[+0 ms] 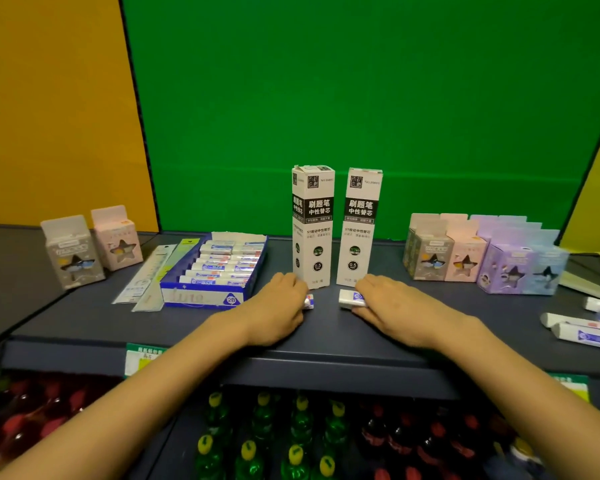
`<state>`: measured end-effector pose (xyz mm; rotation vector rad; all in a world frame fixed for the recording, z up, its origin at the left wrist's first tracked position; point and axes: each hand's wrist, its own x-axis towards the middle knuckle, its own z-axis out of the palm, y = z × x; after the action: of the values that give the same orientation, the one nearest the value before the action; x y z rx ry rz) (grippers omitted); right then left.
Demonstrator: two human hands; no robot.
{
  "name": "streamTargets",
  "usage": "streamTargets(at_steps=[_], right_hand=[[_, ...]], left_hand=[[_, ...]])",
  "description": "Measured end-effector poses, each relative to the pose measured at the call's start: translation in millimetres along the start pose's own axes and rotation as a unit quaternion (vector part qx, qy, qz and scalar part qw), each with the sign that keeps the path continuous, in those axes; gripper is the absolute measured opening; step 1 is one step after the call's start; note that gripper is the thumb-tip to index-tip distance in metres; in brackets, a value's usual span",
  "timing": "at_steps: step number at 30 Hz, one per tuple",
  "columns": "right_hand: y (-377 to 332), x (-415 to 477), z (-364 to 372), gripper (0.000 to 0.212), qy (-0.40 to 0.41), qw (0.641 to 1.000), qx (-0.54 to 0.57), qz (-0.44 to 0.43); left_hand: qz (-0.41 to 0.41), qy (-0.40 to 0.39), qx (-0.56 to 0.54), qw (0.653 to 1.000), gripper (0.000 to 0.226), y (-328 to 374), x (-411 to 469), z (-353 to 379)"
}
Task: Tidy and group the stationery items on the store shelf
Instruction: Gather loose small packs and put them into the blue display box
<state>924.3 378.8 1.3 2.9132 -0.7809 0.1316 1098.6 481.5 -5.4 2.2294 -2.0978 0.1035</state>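
Two refill boxes (pixel 336 226) stand mid-shelf, eraser tray (pixel 219 271) left, star boxes (pixel 482 252) right.

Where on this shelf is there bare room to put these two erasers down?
Bare shelf lies between the right hand and the loose erasers at far right, in front of the star boxes. Another strip runs along the front edge before the blue eraser tray. The rulers crowd the tray's left side; the gap between the two refill boxes is narrow.
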Motion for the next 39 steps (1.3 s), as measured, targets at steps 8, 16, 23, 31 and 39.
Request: streamTargets(at_steps=[8, 16, 23, 31, 39], right_hand=[[-6.1, 4.2, -12.7, 0.03, 0.042, 0.992, 0.121, -0.001], [-58.4, 40.1, -30.7, 0.026, 0.135, 0.972, 0.177, -0.076], [-103.4, 104.7, -32.9, 0.021, 0.149, 0.97, 0.181, -0.061], [-116.6, 152.5, -26.5, 0.022, 0.136, 0.977, 0.159, 0.034], [-122.1, 173.8, -23.8, 0.029, 0.087, 0.991, 0.086, 0.045]], left_hand=[[0.017, 0.136, -0.065, 0.988, 0.029, -6.3, -23.0, -11.4], [0.035, 0.231, -0.161, 0.959, 0.011, -76.2, -48.0, -49.7], [-0.025, 0.167, -0.181, 0.969, 0.019, -159.3, -42.3, -53.1], [0.014, 0.131, -0.148, 0.98, 0.023, -206.8, -15.6, -43.9], [0.028, 0.129, -0.193, 0.972, 0.025, -212.9, 6.2, -39.7]])
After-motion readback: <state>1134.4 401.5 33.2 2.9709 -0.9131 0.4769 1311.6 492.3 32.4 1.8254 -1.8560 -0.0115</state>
